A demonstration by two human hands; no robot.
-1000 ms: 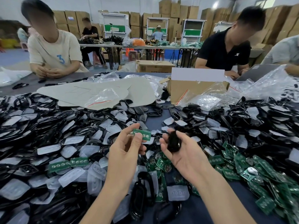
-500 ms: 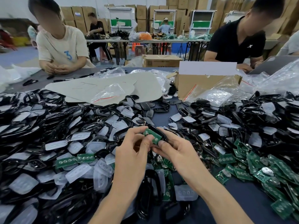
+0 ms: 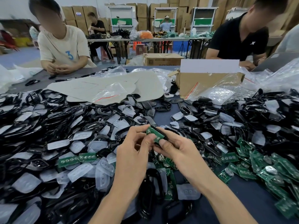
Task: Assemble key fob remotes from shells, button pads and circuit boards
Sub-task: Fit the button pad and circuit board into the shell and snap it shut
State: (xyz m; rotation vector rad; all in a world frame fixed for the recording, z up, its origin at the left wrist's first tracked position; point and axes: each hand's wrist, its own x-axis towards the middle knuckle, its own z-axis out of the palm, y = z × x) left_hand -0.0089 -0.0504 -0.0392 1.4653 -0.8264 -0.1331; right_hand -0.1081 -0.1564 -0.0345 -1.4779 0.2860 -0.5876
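center frame: left hand [image 3: 134, 152] pinches a green circuit board [image 3: 153, 134], right hand [image 3: 176, 149] grips the black shell [image 3: 163, 133] under it, above the tabletop [image 3: 163, 118].

— What can we read here?
— We make out a blue "3" on the cream T-shirt [image 3: 64, 44] and a white "X" on the black shirt [image 3: 239, 38]. The labels on the carton [image 3: 161, 59] are too blurred for us.

Bright, even overhead light w/ soft shadows, fisheye bend at edges, bkgd slightly soft, maybe motion blur.
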